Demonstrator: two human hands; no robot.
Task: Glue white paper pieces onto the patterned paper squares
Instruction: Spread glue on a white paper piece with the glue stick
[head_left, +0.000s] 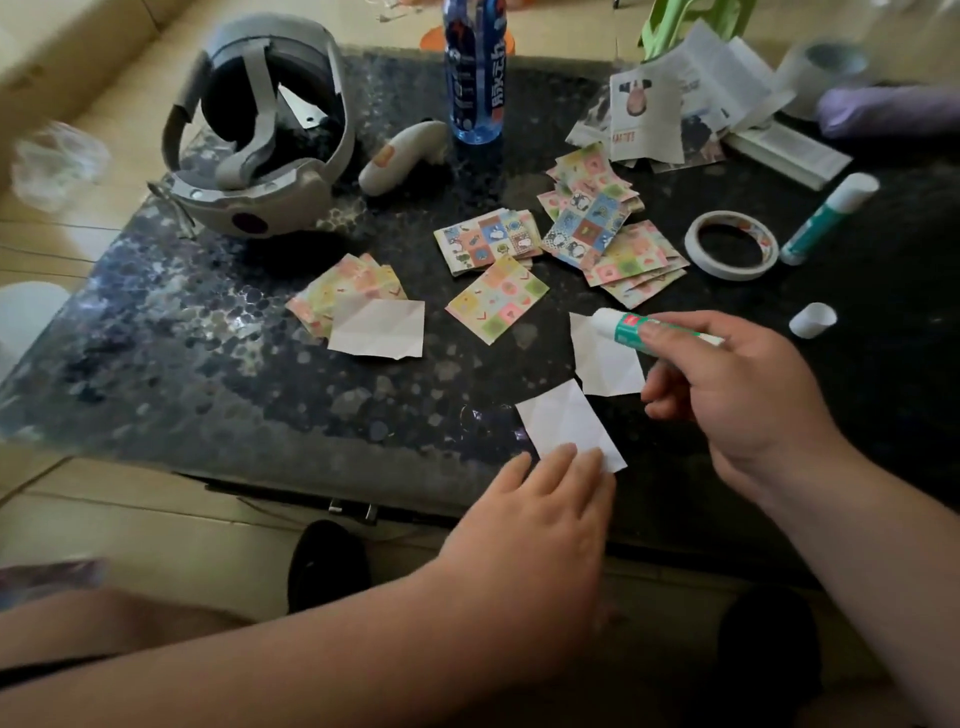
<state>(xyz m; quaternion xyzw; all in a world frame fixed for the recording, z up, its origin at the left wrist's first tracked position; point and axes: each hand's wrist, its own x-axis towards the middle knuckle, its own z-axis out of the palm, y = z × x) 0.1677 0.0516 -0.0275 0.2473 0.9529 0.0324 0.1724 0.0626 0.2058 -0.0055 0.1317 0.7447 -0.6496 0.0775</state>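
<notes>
My left hand (545, 514) lies flat with straight fingers on the near edge of a white paper piece (566, 421) at the table's front. My right hand (737, 395) grips an uncapped green glue stick (631, 326), its white tip pointing left over a second white paper piece (605, 364). The glue's white cap (812, 320) lies to the right. Patterned paper squares (497, 297) lie in loose piles across the middle of the table. One pile at the left (345, 291) carries a white piece (379, 328) on top.
A dark speckled table (208, 364) holds a grey headset (260, 130), a white controller (400, 156), a blue bottle (475, 67), a roll of tape (732, 244), a second glue stick (828, 218) and folded printed papers (675, 104).
</notes>
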